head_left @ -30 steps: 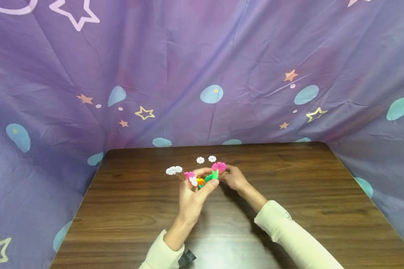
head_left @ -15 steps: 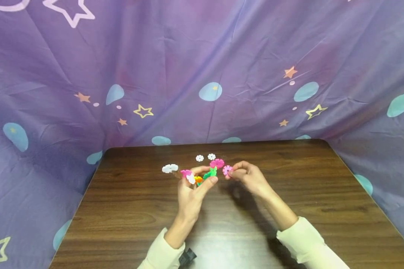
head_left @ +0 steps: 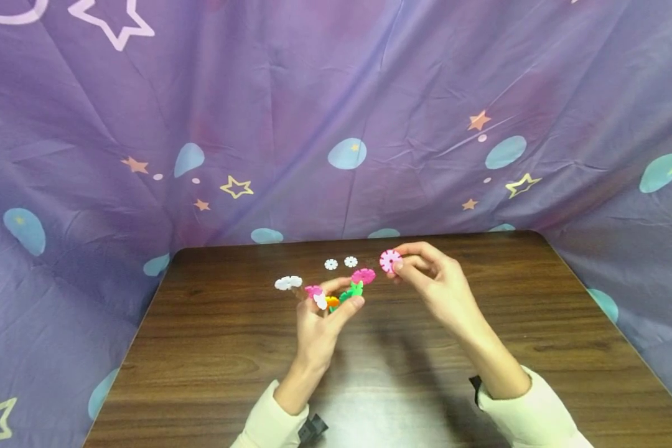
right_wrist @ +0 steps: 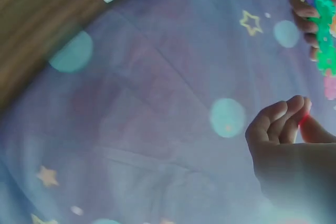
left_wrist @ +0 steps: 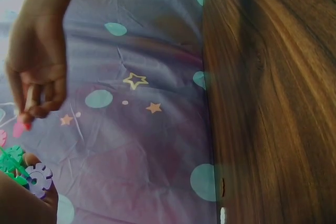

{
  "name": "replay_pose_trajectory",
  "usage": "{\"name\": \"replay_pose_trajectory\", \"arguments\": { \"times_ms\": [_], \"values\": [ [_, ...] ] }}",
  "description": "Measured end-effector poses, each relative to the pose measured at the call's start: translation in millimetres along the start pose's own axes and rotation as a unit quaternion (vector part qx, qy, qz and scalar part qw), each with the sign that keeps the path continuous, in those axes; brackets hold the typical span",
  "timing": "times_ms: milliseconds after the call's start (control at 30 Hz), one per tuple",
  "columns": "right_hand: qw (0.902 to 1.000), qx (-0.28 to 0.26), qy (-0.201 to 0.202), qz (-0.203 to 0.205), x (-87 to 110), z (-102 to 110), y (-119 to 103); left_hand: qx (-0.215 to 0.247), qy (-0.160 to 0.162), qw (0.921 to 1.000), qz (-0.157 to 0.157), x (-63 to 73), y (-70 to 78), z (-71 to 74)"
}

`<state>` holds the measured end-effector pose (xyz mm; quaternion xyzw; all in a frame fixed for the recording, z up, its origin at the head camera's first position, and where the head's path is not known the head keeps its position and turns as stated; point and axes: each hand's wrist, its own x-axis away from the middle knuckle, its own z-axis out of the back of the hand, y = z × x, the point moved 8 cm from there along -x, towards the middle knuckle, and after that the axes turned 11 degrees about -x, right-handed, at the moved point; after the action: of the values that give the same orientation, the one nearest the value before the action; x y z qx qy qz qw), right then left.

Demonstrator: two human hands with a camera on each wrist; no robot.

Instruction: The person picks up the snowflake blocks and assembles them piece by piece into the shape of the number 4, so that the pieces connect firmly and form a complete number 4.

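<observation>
My left hand (head_left: 315, 336) grips a chain of slotted snowflake discs above the table, with green discs (head_left: 351, 290), an orange disc (head_left: 332, 302) and a deep-pink disc (head_left: 363, 276) at its right end. A white pair of discs (head_left: 288, 283) sticks out at its left. In the left wrist view a purple disc (left_wrist: 39, 180) shows on the chain beside the fingers. To the right and slightly higher, my right hand (head_left: 447, 292) pinches a single pink snowflake disc (head_left: 390, 261) between thumb and fingers, apart from the chain. Fingers cover part of the chain.
Two small white discs (head_left: 330, 264) lie near the back of the brown wooden table (head_left: 213, 348). Behind and at both sides hangs a purple curtain (head_left: 291, 124) printed with stars. A dark strap (head_left: 312, 429) is at the left cuff.
My right hand has drawn back from the chain, rightward and up, with the pink disc coming into sight in its pinch. My left hand stays almost in place, still gripping the chain.
</observation>
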<state>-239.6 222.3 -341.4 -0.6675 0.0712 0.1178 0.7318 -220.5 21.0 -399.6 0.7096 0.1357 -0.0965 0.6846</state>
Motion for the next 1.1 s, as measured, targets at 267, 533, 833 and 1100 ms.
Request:
{"name": "replay_pose_trajectory", "arguments": {
  "times_ms": [267,533,833,1100],
  "values": [
    [0.9947,0.072,0.043,0.059,12.3,-11,-36,0.031,-0.008,0.9995,0.000,0.0,0.1,-2.6],
    [0.9785,0.110,0.069,0.160,20.1,-19,-55,0.029,-0.017,0.9994,0.005,0.3,-0.8,-3.3],
    [0.9418,0.183,0.081,0.270,30.1,-29,-72,-0.017,-0.016,0.9997,0.000,0.6,0.2,-2.6],
    [0.9389,0.188,0.069,0.280,32.3,-36,-73,-0.029,-0.017,0.9994,-0.009,1.0,0.7,-1.9]
  ]
}}
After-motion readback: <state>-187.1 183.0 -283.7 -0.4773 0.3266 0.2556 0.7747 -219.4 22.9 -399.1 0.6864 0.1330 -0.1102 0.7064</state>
